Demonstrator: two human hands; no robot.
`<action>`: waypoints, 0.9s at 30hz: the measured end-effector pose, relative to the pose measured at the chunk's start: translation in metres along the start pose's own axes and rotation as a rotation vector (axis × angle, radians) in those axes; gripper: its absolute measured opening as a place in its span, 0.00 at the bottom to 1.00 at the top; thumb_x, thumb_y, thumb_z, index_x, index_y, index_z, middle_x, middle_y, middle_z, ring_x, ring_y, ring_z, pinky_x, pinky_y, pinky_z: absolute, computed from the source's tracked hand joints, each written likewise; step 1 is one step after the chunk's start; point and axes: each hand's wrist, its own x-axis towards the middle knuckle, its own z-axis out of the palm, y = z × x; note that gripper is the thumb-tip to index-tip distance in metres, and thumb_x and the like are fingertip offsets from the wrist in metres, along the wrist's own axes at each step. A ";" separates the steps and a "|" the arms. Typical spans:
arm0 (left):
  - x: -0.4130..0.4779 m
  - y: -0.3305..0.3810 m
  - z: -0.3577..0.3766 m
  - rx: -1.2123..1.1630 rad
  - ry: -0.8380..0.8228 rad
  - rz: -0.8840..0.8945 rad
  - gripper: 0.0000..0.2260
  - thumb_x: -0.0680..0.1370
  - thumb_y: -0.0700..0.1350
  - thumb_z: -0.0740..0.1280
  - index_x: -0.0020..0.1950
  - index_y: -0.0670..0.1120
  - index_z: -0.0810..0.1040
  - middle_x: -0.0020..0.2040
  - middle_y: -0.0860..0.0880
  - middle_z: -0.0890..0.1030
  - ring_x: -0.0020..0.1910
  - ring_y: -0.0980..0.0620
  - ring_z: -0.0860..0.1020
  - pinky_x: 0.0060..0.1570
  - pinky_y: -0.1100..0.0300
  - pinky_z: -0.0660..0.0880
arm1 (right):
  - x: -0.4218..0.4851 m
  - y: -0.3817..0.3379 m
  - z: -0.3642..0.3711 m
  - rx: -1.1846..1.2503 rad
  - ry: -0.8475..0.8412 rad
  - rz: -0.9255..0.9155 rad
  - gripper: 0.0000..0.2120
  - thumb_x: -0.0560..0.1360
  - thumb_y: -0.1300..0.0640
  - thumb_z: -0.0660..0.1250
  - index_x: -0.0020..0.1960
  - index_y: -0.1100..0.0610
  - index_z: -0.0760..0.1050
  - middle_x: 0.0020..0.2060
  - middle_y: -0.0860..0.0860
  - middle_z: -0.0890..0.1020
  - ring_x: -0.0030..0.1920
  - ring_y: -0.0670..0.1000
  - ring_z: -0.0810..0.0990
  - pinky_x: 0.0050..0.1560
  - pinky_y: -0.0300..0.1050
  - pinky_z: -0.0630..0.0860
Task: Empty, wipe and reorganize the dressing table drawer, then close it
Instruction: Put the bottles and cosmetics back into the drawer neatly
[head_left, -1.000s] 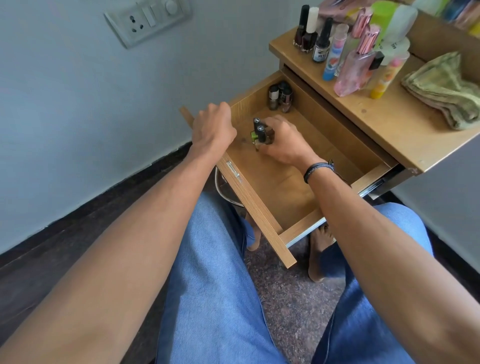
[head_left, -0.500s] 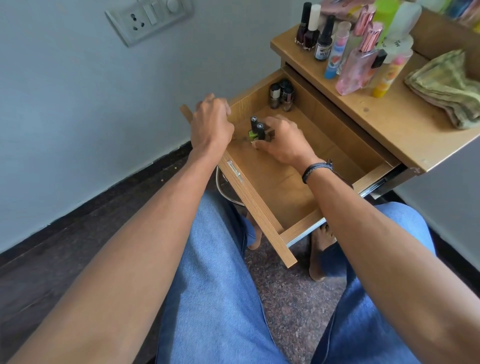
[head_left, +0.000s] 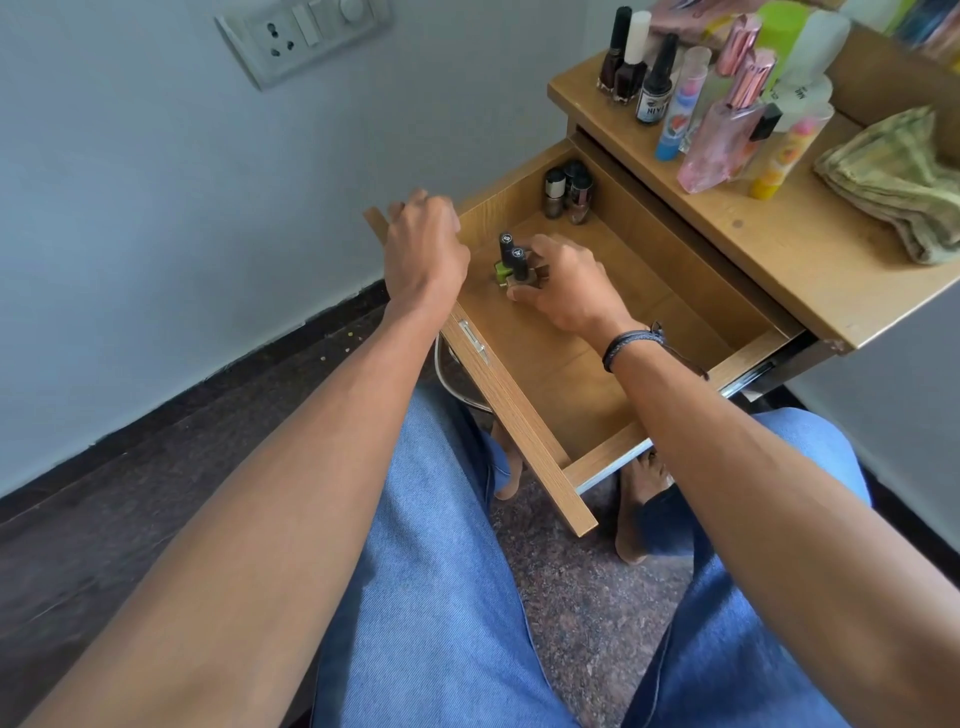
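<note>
The wooden drawer stands pulled out from the dressing table. My right hand is inside it, fingers closed around a small cluster of black-capped nail polish bottles, one of them green. My left hand rests curled on the drawer's front panel near its far end. Three more nail polish bottles stand in the drawer's back left corner. The rest of the drawer floor is bare wood.
On the table top stand several bottles: dark nail polishes, a blue-capped tube, a pink perfume bottle. A folded greenish cloth lies at the right. A wall socket is above. My blue-jeaned legs sit below the drawer.
My right hand has slid the nail polish cluster slightly toward the drawer's back left. My left hand has barely shifted on the front panel.
</note>
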 end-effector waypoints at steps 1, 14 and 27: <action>0.000 -0.001 0.001 0.002 0.005 -0.002 0.10 0.75 0.33 0.70 0.53 0.44 0.84 0.56 0.45 0.80 0.59 0.44 0.75 0.56 0.49 0.77 | 0.000 -0.001 0.000 0.002 -0.003 0.002 0.24 0.75 0.52 0.76 0.68 0.53 0.75 0.58 0.52 0.79 0.56 0.53 0.79 0.56 0.50 0.77; 0.007 -0.006 0.004 -0.113 0.053 -0.066 0.07 0.74 0.36 0.74 0.49 0.47 0.85 0.53 0.48 0.83 0.55 0.47 0.79 0.57 0.48 0.78 | 0.007 -0.008 0.012 0.024 -0.002 -0.006 0.20 0.75 0.53 0.76 0.64 0.53 0.75 0.56 0.53 0.82 0.51 0.50 0.79 0.49 0.42 0.73; 0.011 -0.009 0.010 -0.081 0.064 -0.048 0.05 0.75 0.38 0.74 0.50 0.45 0.85 0.51 0.46 0.83 0.53 0.48 0.80 0.53 0.49 0.80 | 0.011 -0.020 0.024 -0.007 -0.063 -0.064 0.19 0.77 0.55 0.73 0.67 0.52 0.76 0.57 0.52 0.84 0.55 0.53 0.81 0.48 0.42 0.71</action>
